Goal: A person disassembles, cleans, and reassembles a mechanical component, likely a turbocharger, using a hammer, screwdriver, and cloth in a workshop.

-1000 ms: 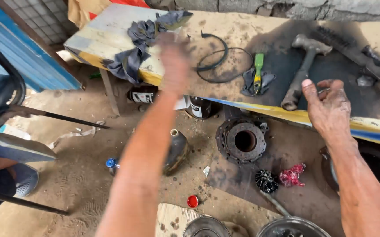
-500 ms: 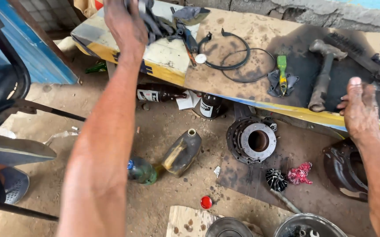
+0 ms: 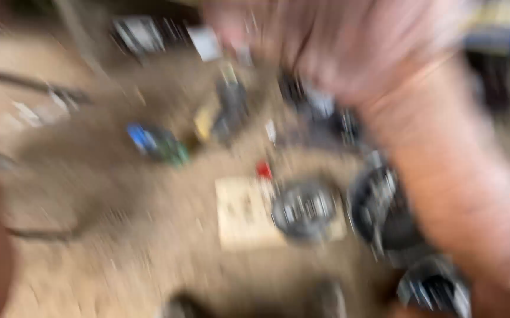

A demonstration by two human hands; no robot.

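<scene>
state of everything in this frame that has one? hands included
right hand: raised close to the camera, blurred; grip cannot be told
left hand: not clearly in view
round metal part: lying on the pale board
dark round part: on the dirt floor, partly behind the forearm
red cap: lying loose on the ground
bottle with blue cap: lying on its side

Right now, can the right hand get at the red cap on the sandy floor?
Probably yes. The right hand hangs above the floor, up and right of the red cap, with nothing visibly between them. Heavy blur hides what the hand holds.
</scene>
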